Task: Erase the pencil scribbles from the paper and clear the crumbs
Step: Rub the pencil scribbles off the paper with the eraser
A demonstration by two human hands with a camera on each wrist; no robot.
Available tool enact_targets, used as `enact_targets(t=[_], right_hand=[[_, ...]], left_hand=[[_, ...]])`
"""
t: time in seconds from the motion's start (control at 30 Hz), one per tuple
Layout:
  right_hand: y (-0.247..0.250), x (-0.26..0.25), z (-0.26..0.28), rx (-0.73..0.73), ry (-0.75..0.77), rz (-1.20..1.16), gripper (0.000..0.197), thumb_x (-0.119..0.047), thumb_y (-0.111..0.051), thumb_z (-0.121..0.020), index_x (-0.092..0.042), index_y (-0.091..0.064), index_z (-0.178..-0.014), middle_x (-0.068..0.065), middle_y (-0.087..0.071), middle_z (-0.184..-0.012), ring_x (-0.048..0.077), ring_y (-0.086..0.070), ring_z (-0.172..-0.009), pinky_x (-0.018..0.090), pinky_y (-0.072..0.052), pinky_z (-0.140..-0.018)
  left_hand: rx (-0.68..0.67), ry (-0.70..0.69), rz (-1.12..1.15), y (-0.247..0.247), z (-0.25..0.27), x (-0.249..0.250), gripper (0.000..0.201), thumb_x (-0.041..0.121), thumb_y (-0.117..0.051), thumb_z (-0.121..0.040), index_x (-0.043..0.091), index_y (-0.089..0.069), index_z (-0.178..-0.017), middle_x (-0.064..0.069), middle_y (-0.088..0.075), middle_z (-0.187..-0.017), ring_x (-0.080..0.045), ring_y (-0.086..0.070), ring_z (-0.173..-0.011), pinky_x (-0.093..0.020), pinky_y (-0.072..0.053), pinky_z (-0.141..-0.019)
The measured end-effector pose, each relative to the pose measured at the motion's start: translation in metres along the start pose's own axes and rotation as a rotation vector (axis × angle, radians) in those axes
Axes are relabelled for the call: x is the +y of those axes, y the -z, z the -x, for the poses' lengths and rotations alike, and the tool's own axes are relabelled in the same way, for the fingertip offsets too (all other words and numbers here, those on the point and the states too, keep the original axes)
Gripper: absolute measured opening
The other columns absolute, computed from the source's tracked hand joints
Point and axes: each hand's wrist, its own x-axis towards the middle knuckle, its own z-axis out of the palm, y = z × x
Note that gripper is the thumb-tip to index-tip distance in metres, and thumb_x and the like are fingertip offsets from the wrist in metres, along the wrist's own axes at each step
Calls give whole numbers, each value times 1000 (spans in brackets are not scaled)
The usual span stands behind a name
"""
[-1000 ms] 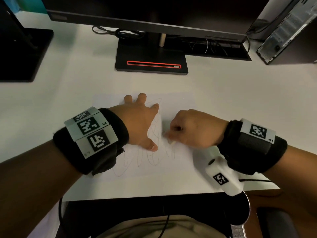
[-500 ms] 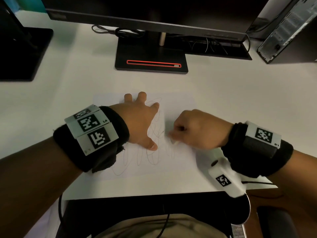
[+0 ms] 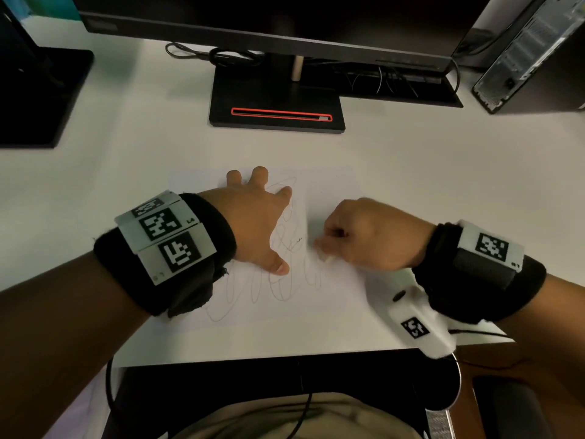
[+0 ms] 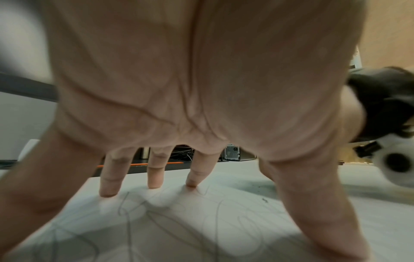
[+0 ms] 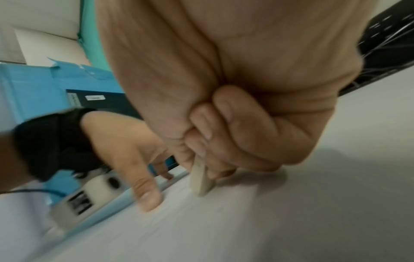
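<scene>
A white sheet of paper (image 3: pixel 332 296) lies on the white desk, covered with looping grey pencil scribbles (image 3: pixel 281 280). My left hand (image 3: pixel 256 223) is spread flat on the sheet, its straight fingers (image 4: pixel 154 177) pressing the paper (image 4: pixel 179 230) down. My right hand (image 3: pixel 364 239) is curled and pinches a pale flat eraser (image 5: pixel 199 179), whose lower edge touches the paper to the right of the scribbles. In the head view only the eraser's tip (image 3: pixel 329 258) shows under the fingers. A dark eraser crumb (image 3: pixel 299 239) lies between the hands, another crumb (image 4: pixel 264 200) beside the left thumb.
A black monitor stand (image 3: pixel 277 103) with a red-rimmed slot stands beyond the paper. Another black base (image 3: pixel 41 96) sits at far left, a computer case (image 3: pixel 535 55) at far right. Cables (image 3: pixel 215 57) lie behind the stand. The desk's front edge (image 3: pixel 269 359) is close.
My right hand has slid slightly to the right and nearer with the eraser on the paper. The left hand has stayed pressed in place.
</scene>
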Motion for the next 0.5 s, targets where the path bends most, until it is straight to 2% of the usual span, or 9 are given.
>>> enact_targets(t=[0.07, 0.13, 0.2, 0.27, 0.4, 0.5], right_hand=[[-10, -8, 7, -46, 50, 17, 45, -40, -56, -98, -3, -64, -73, 11, -63, -64, 16, -47, -54, 28, -42, -55], [-10, -8, 8, -71, 42, 23, 46, -41, -56, -98, -5, -63, -71, 7, -56, -59, 15, -44, -52, 27, -41, -55], [-1, 1, 4, -8, -13, 9, 46, -41, -56, -97, -4, -63, -70, 4, -54, -58, 17, -44, -54, 31, -43, -58], [-2, 0, 4, 23, -7, 10, 45, -39, -57, -97, -4, -60, -69, 5, -54, -58, 18, -45, -55, 33, -44, -59], [-17, -12, 13, -75, 66, 14, 45, -39, -56, -98, -4, -64, -71, 8, -58, -58, 15, -44, -51, 28, -42, -54], [-4, -1, 7, 9, -1, -8, 46, -40, -56, -97, -1, -67, -77, 14, -60, -64, 19, -44, -55, 38, -47, -61]], left_hand=[[4, -2, -1, 0, 0, 0, 120, 75, -74, -67, 32, -7, -156, -6, -9, -154, -37, -18, -142, -56, -47, -99], [7, -4, -7, 0, 0, 0, 120, 76, -74, -67, 33, -6, -156, -6, -9, -153, -36, -18, -142, -56, -48, -99], [4, -2, -9, 0, 0, 0, 121, 76, -73, -67, 33, -4, -157, -5, -8, -154, -36, -18, -142, -55, -48, -100], [3, 3, -11, -1, 0, 0, 122, 76, -73, -67, 33, -4, -157, -5, -8, -154, -35, -19, -141, -54, -48, -100], [11, 0, -22, 1, 1, 0, 121, 77, -73, -67, 32, -7, -157, -6, -9, -155, -37, -20, -142, -56, -46, -102], [12, 3, -23, 1, 1, 0, 122, 77, -72, -67, 33, -5, -158, -5, -8, -156, -37, -18, -143, -55, -46, -102]])
